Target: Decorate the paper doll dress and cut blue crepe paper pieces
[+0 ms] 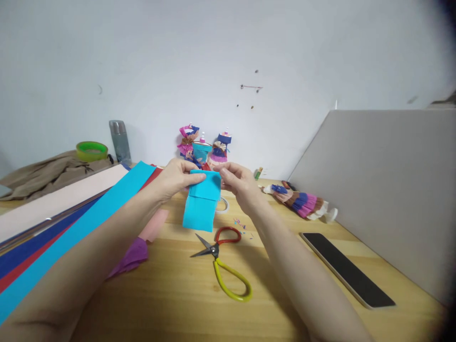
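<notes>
A bright blue piece of paper, folded over at its upper part, hangs above the table between my two hands. My left hand pinches its upper left edge, thumb in front. At the upper right corner, my right hand grips it between thumb and fingers. Below the paper, scissors with one red and one yellow handle lie with their blades apart. A white ring shows partly behind the paper. Small colored scraps are scattered beside it.
Long paper strips cross the left side, near purple paper. A green tape roll rests on brown cloth beside a bottle. Decorated paper figures stand behind; another lies right, beyond a phone.
</notes>
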### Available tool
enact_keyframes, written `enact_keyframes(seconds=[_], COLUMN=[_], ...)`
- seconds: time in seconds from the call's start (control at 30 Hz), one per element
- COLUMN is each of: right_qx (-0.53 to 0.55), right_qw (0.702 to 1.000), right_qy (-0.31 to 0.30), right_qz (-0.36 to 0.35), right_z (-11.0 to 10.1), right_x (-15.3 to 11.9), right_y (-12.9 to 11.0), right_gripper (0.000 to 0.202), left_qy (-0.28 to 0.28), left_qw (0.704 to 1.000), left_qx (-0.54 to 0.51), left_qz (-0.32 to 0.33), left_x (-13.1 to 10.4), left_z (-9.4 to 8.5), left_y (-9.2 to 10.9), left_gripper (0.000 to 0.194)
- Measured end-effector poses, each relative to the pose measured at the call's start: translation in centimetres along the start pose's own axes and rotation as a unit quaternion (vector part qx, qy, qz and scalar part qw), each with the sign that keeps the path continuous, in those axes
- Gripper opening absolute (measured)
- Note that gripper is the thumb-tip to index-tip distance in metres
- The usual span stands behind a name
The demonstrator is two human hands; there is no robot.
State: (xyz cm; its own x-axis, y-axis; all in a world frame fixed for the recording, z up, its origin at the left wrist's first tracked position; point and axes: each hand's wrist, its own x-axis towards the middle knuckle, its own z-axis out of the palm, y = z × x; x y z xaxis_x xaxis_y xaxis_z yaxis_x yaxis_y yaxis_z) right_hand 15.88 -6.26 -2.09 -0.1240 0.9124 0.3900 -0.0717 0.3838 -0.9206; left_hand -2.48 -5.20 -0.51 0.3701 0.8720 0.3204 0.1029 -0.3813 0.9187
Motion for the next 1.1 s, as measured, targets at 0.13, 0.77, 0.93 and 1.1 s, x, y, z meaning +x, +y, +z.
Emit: enact_keyframes(seconds=[0.13, 0.77, 0.93, 1.1], right_qx=[0.002, 0.025, 0.046, 0.038], right_qw=[0.996, 0.997, 0.997, 0.998], right_qy=[-0.07, -0.059, -0.04, -0.034], right_qz=[0.056, 0.046, 0.036, 0.041], right_z=[0.6, 0.5, 0.8, 0.7], right_x=[-0.3, 0.0, 0.1, 0.1], right_y=[0.2, 0.9, 1.1, 1.0], right_gripper=[0.046, 0.044, 0.039, 0.039], left_qy=[0.016, -0.011, -0.023, -0.051], left_qw=[1.0, 0.994, 0.995, 0.992], left_qx=[0.003, -0.086, -0.074, -0.075], left_qz=[-0.001, -0.067, -0.062, -0.085], left_x=[0.0, 0.2, 0.0, 0.1], left_z=[-0.1, -0.3, -0.5, -0.7], left_y=[0.0, -0.1, 0.0, 0.0], left_gripper=[0.026, 0.036, 0.04, 0.04])
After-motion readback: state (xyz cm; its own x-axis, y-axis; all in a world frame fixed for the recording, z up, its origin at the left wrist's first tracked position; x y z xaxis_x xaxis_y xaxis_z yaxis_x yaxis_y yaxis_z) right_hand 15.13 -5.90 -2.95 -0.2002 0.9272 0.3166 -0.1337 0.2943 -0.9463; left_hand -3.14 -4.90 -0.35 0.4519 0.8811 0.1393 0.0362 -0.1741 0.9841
